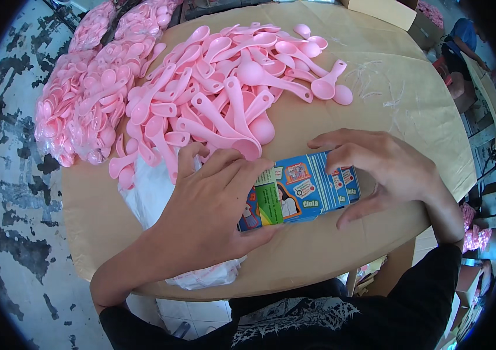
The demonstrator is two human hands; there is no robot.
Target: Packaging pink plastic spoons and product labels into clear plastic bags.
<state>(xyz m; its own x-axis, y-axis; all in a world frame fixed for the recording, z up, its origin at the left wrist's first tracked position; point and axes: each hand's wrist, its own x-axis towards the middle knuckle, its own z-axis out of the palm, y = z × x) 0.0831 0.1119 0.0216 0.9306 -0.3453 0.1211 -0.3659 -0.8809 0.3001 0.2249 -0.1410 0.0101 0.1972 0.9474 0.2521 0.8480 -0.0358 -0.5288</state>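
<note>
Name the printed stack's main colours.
The printed stack is mostly blue, with a green panel near the left hand; best seen in the head view.

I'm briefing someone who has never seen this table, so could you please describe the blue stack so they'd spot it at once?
On the brown-covered table, find the heap of pink spoons. Just nearer the wearer, the left hand grips the rectangular blue stack, the right hand at its other end. Its printed face and green panel set it apart from the plain spoons and white plastic.
</note>
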